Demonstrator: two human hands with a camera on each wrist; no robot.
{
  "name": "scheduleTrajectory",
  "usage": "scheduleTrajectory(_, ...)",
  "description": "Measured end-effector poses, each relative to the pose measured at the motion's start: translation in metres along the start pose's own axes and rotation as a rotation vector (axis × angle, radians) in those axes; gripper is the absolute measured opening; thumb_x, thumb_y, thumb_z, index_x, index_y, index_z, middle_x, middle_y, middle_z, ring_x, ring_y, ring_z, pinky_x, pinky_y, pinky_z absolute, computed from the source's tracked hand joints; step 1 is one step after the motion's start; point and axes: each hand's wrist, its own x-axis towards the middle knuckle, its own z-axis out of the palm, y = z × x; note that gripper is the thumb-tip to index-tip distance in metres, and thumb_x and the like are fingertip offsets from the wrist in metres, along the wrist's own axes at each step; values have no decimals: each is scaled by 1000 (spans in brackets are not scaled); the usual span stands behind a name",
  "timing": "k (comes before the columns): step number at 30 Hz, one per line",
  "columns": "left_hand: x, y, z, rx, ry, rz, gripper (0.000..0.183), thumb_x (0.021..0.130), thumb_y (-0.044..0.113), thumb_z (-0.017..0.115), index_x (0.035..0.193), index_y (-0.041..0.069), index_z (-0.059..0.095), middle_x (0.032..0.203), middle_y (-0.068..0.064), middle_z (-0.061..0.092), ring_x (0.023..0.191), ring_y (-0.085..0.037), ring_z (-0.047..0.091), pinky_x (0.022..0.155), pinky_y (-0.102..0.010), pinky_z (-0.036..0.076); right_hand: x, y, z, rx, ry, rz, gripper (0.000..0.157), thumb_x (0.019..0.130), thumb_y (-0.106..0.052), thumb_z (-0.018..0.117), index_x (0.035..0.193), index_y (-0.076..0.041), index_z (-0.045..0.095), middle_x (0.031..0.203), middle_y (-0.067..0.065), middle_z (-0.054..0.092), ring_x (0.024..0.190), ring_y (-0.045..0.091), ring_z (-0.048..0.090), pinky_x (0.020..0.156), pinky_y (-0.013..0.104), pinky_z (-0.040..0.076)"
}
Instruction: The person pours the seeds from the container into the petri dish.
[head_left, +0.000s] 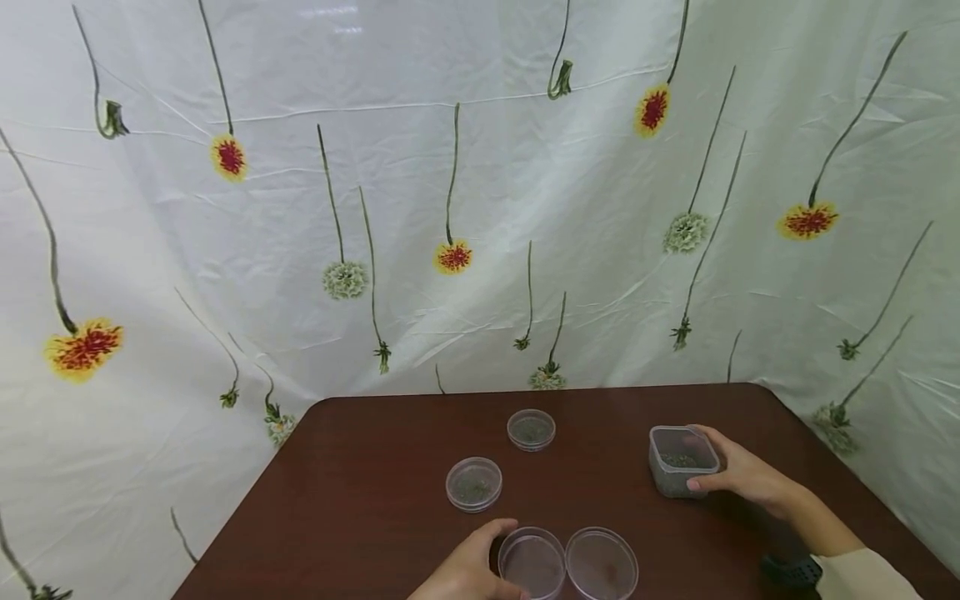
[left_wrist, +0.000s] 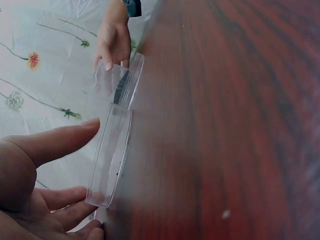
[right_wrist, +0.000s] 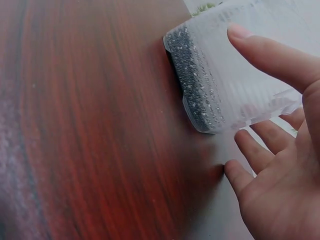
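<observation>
My left hand [head_left: 472, 571] holds a clear round petri dish [head_left: 532, 560] by its sides, thumb at one edge and fingers at the other. Side-on in the left wrist view, a few dark specks show low in this dish [left_wrist: 107, 160]. A second clear petri dish [head_left: 602, 562] sits right beside it on the right. At the right of the table, my right hand [head_left: 742, 471] grips a clear plastic tub [head_left: 675, 483], thumb on the near side and fingers round the far side. Small dark grains [right_wrist: 192, 80] with pale bits fill the tub's lower part.
Two more petri dishes with greyish-green contents stand farther back on the brown table [head_left: 360, 492], one dish [head_left: 474, 485] left of centre and another dish [head_left: 532, 430] near the far edge. A white flower-print cloth [head_left: 420, 333] hangs behind the table.
</observation>
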Motion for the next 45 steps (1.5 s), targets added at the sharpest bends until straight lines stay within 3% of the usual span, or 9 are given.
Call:
scheduleTrajectory(8,2,4,-5,38,-29,6,73,72,0,91,138,5,60,136,-19,57,126,-46,51,103,-69,38,2,0,0,-28,3,-36,89,93,-12,79,155,10,19,143,33,41,119,35,54,85,37,53)
scheduleTrajectory(14,1,2,-7,82,-20,38,74,72,5,93,138,5,61,137,-17,58,128,-45,50,105,-67,37,2,3,3,-74,48,-59,84,92,-14,80,153,12,26,153,37,34,138,54,37,93,34,50)
scheduleTrajectory(19,1,-2,-6,98,-10,51,74,69,8,95,137,5,64,133,-10,62,125,-38,54,105,-60,42,1,4,5,-40,71,-59,88,93,-11,79,153,14,21,153,40,34,142,57,30,96,41,49)
scheduleTrajectory(24,3,-1,-8,80,-12,25,73,69,7,96,136,6,66,132,-11,64,125,-38,54,104,-63,41,0,0,10,10,113,-45,87,92,-12,80,154,11,23,154,38,34,143,56,28,93,40,51)
scheduleTrajectory(33,5,2,-11,68,-33,8,72,70,7,96,136,6,66,135,-11,64,128,-38,53,105,-63,40,5,-24,22,52,191,-62,90,90,-12,82,157,6,26,155,35,37,141,53,35,88,36,53)
scheduleTrajectory(38,5,3,-11,92,-26,16,72,70,9,96,135,7,67,134,-10,64,126,-37,54,103,-62,42,7,-34,33,80,223,-77,91,88,-9,83,158,4,27,152,34,41,127,43,51,83,35,55)
scheduleTrajectory(41,5,3,-10,96,-26,13,71,70,9,96,135,8,67,134,-9,64,125,-36,54,103,-61,43,8,-39,40,97,220,-86,90,88,-8,83,158,3,27,151,34,40,119,36,55,81,36,55)
scheduleTrajectory(45,5,3,-11,85,-28,8,71,70,8,96,135,8,67,134,-10,64,126,-37,54,104,-62,42,11,-45,47,107,202,-117,90,87,-6,84,158,1,29,151,35,40,124,39,53,81,36,55)
